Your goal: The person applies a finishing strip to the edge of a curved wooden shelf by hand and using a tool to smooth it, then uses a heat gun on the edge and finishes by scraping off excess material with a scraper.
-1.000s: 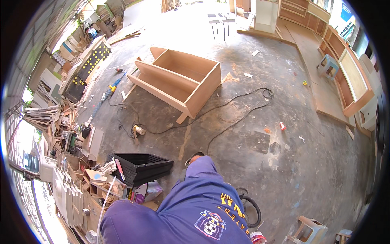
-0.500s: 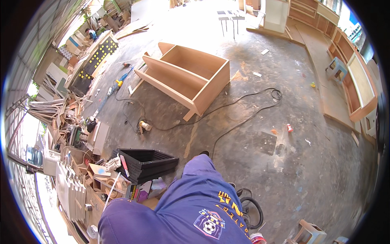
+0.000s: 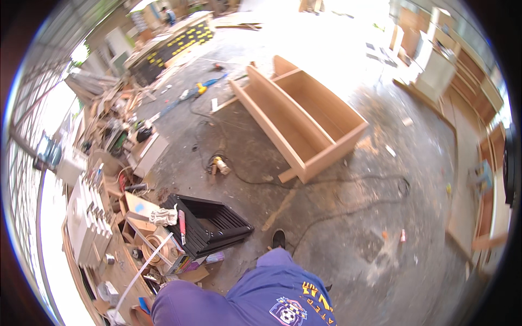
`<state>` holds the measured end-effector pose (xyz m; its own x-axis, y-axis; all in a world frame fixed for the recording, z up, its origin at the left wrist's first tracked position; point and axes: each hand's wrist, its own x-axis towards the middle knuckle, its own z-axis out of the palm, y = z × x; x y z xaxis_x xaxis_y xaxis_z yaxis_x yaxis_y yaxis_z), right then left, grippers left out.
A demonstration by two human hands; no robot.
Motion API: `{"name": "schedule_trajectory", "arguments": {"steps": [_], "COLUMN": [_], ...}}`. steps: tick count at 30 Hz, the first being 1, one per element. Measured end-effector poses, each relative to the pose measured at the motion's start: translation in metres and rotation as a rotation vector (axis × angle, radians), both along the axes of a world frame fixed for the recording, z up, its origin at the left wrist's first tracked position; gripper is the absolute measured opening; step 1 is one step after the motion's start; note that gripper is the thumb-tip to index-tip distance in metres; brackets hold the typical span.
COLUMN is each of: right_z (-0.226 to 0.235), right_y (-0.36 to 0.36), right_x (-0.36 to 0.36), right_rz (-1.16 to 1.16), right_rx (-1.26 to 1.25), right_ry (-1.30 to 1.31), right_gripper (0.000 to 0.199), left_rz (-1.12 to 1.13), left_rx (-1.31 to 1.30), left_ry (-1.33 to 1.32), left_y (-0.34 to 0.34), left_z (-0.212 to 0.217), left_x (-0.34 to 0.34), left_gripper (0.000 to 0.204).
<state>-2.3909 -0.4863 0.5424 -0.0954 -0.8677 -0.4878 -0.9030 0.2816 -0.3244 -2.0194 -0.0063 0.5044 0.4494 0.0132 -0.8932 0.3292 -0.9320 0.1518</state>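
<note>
Neither of my hands shows in the head view. At the bottom edge I see my own body in blue clothing [image 3: 255, 296] and the tip of a dark shoe [image 3: 278, 238] on the concrete floor. Just left of my leg sits a black plastic crate [image 3: 209, 224] with a white rag [image 3: 163, 216] on its left rim. A large open wooden cabinet carcass [image 3: 304, 117] lies on the floor ahead.
A cluttered workbench [image 3: 117, 271] with boxes and small tools runs along the left. A black power cable [image 3: 348, 209] snakes over the floor past a small power tool [image 3: 219, 164]. A loose wood strip [image 3: 280, 209] lies near my foot. Wooden cabinets [image 3: 489, 157] line the right side.
The view has swung left and nearer to the workbench; the crate and cabinet carcass now sit more central and larger. My leg stays at the bottom edge.
</note>
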Motion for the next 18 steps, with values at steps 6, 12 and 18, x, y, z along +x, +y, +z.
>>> {"name": "schedule_trajectory", "arguments": {"steps": [6,12,18], "right_z": [0.038,-0.076,-0.052], "right_y": [-0.068,-0.181,-0.148], "right_x": [0.142,0.306,0.526], "right_rz": [0.187,0.557,0.834], "right_rx": [0.109,-0.246,0.001], "right_ry": [0.006,-0.397,-0.477], "right_gripper": [0.045,0.026,0.018], "left_rz": [0.373,0.703,0.887], "left_rx": [-0.037,-0.027,0.013], "left_ry": [-0.063,-0.103,-0.056], "left_y": [0.021,0.014,-0.03], "left_z": [-0.011,-0.014,-0.015], "left_x": [0.018,0.024,0.042], "left_gripper": [0.037,0.038,0.038]}}
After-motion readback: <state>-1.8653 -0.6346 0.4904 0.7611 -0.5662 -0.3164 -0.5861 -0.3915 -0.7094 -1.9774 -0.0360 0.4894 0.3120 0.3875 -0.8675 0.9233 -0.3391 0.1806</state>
